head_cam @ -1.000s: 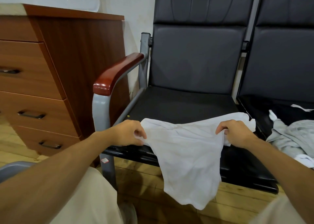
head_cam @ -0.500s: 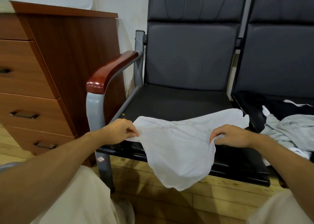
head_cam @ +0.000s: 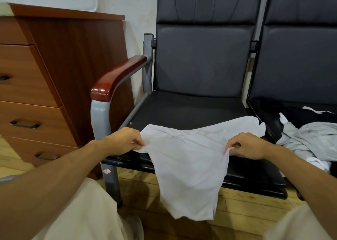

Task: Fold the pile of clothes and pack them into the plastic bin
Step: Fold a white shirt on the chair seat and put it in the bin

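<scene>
At the left of the frame stands a wooden drawer chest (head_cam: 45, 86). The left hand (head_cam: 125, 141) pinches the left edge of a white garment (head_cam: 189, 163) at frame centre. Its upper part lies on the front of the black chair seat (head_cam: 182, 110) and the rest hangs over the seat's front edge. The right hand (head_cam: 249, 146) pinches its right side. At the right edge, a grey clothes pile (head_cam: 313, 139) rests on the next seat.

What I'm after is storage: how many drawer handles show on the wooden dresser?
3, on the dresser at left: upper handle at the frame's edge, middle handle below it, lowest handle near the floor. The top drawer may have one out of frame.
</scene>
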The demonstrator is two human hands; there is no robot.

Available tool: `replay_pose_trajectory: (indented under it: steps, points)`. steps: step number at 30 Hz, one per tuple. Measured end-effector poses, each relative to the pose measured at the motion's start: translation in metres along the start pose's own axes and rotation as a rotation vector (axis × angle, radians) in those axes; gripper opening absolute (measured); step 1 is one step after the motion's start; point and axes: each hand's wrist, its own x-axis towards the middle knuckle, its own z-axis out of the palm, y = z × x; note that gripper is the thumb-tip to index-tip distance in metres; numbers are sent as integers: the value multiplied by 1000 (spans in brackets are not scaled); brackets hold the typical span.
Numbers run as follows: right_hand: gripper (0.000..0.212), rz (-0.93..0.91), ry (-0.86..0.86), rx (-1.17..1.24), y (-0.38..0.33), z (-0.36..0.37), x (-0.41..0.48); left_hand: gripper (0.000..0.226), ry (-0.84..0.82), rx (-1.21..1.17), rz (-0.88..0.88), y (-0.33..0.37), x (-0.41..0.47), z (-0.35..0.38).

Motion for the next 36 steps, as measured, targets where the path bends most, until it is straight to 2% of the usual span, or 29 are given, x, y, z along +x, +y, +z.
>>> replay_pose_trajectory:
  steps: [9,17,25,30,36]
  points:
    - [17,64,46,-104,-9,-1,-2,26,-22,124,22,6,3,-1]
    - [16,125,57,-148,-14,-2,-1,20,280,-62,-44,4,-11,-12]
    - [26,140,10,-151,-17,2,-1,20,33,-47,-36,0,-18,1]
    - [17,157,-16,-170,-17,3,-3,24,10,-37,2,-2,-18,-1]
    - [21,183,-25,-142,-20,1,-5,26,-16,85,12,2,-11,-1]
